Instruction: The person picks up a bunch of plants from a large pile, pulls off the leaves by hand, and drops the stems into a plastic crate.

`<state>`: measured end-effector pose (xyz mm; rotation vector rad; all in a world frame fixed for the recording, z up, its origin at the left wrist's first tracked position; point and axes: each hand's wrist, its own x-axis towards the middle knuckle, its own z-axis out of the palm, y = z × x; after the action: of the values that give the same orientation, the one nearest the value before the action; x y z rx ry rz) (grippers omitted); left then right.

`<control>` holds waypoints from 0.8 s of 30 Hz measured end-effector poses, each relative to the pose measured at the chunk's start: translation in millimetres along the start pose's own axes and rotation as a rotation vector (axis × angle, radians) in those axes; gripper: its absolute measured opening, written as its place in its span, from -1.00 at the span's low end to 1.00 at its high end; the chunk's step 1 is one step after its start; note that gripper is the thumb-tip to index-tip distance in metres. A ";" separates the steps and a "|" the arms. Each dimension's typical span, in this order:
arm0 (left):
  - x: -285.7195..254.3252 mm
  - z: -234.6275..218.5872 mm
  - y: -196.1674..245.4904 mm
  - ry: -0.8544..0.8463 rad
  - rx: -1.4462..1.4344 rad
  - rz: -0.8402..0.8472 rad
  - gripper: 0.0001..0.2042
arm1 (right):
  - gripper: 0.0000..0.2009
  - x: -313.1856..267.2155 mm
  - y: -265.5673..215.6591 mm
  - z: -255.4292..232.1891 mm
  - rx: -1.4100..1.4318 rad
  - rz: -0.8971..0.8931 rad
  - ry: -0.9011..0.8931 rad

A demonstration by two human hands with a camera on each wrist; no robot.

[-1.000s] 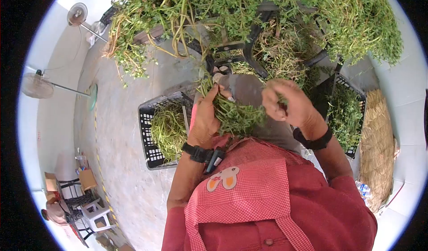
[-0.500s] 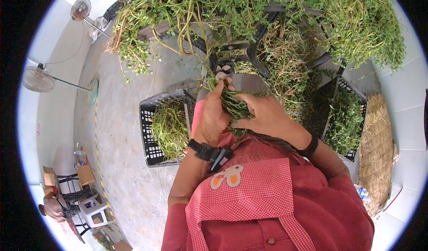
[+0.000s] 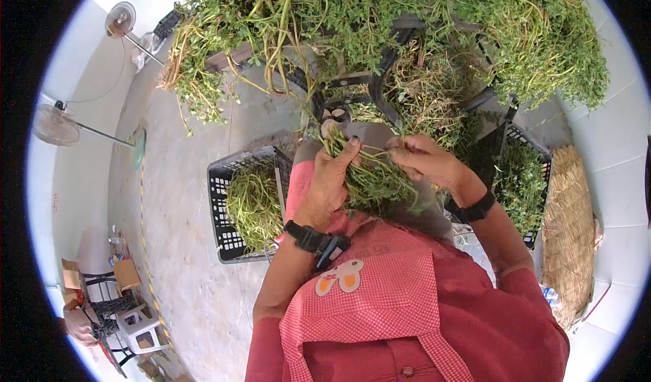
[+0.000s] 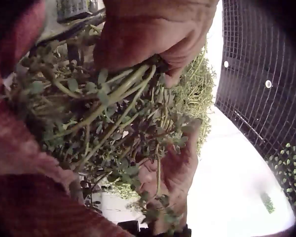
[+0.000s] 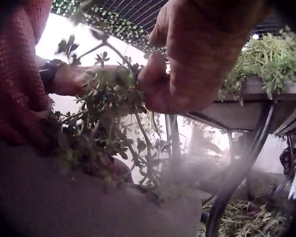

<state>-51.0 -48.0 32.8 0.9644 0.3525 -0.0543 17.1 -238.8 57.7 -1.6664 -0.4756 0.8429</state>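
A bunch of purslane (image 3: pixel 380 184), with fleshy stems and small oval leaves, lies over the person's lap. The left hand (image 3: pixel 327 187) grips it by the stems, thumb on top; the left wrist view shows the thick stems (image 4: pixel 126 91) coming out from under that hand. Just to the right, the right hand (image 3: pixel 434 164) pinches a thin stem that runs across from the bunch. Seen from the right wrist, the curled fingers and thumb of this hand (image 5: pixel 197 59) are right at the leafy sprigs (image 5: pixel 111 94).
Heaped purslane (image 3: pixel 339 9) covers the table ahead and hangs over its edge. More stalks (image 3: pixel 427 87) lie beneath it. A black crate (image 3: pixel 215 209) of stems stands left, another crate (image 3: pixel 544 158) of greens right, beside a straw mat (image 3: pixel 568 233). Fans (image 3: pixel 121 20) stand far left.
The right hand came in to the bunch from the right, then drew back a little to the right with a stem between its fingers. The left hand keeps its grip.
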 end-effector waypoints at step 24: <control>-0.4 27.2 -9.0 0.106 0.231 0.201 -0.83 | -0.70 18.3 30.2 12.7 -0.685 -0.469 0.611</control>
<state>-45.9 -75.4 39.9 1.2303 0.3502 0.1421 16.1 -225.7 22.5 -2.1827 -0.7241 -0.2256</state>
